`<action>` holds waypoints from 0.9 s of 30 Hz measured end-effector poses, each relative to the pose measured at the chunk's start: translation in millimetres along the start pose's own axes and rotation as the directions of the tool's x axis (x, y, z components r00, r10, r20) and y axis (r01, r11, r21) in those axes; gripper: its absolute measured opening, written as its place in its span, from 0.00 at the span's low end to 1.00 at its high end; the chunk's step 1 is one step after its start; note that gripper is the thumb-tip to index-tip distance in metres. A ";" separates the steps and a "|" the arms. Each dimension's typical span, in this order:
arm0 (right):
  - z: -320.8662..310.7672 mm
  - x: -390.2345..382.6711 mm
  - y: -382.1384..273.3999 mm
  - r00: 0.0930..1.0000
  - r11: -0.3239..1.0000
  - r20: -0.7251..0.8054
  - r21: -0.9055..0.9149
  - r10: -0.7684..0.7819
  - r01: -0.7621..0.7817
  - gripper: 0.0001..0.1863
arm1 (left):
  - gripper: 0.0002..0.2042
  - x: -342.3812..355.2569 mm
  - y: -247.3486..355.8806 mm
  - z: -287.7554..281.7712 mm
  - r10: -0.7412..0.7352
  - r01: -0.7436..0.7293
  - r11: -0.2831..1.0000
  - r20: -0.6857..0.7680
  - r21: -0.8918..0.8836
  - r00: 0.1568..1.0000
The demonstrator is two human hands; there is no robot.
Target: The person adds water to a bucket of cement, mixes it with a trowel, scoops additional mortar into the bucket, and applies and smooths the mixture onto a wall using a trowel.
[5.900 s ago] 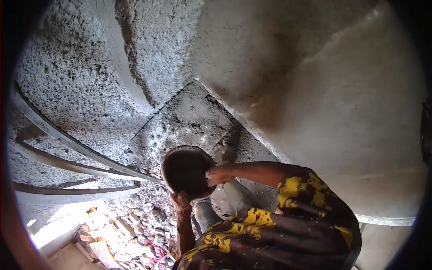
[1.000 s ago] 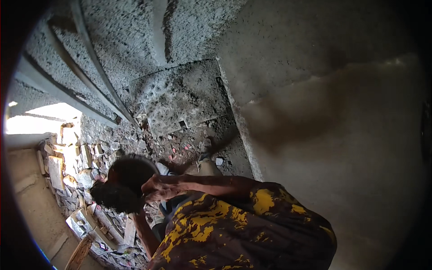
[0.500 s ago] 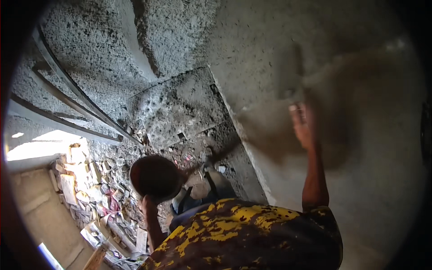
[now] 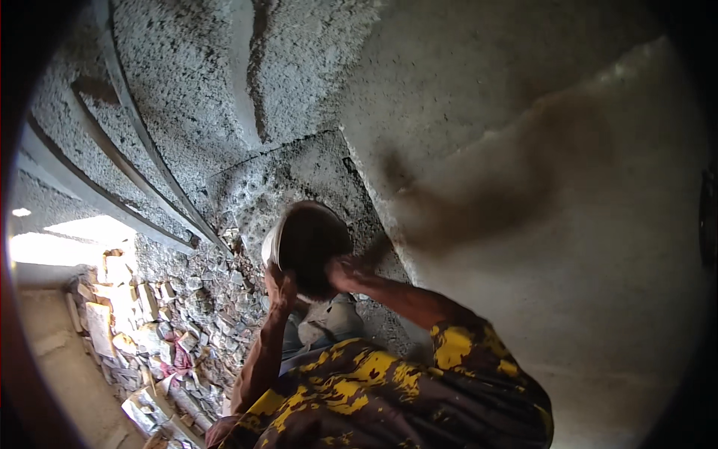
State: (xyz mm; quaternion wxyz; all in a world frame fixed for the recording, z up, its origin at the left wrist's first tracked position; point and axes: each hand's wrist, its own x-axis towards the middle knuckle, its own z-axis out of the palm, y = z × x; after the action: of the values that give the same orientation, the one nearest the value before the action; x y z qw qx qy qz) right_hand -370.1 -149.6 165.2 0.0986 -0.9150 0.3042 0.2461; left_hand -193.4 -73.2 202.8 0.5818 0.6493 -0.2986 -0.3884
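Observation:
My left hand grips the near left rim of a round bowl, dark inside and pale on its outer side, held tilted in front of me. Fingers curled, my right hand is at the bowl's right rim, reaching into its mouth. The trowel it held against the wall a moment ago is lost in the bowl's shadow, and so are the bowl's contents. To the right spreads the smooth grey plastered wall, with my shadow on it.
Rough, pitted wall continues beyond the smooth part. Long curved strips lean at the left. Broken bricks and rubble cover the ground to the left, beside a low block wall. Bright light enters through an opening.
My right hand has come down and left from the smooth wall to the bowl. My left hand has raised the bowl forward and to the right.

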 end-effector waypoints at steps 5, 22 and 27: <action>-19.0 -27.6 -50.1 0.970 0.659 -0.241 0.723 -0.041 0.208 0.13 | 0.18 -22.6 12.7 -71.3 -0.204 0.204 0.977 0.000 -0.057 0.979; -50.3 64.9 -184.1 0.716 0.753 -0.425 0.111 -0.554 0.649 0.06 | 0.15 -137.4 -66.4 -238.7 0.018 0.169 0.603 -0.225 0.780 0.974; -176.0 26.7 -116.8 0.560 0.177 -0.494 0.624 -0.665 0.761 0.14 | 0.21 -163.3 -58.1 -220.4 0.128 0.277 0.413 -0.357 0.867 0.925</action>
State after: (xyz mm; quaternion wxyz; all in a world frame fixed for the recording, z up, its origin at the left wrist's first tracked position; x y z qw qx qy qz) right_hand -212.1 -128.3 306.4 0.5768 -0.8119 -0.0798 -0.0415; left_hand -94.3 187.6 175.8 0.1645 0.9325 -0.3155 -0.0616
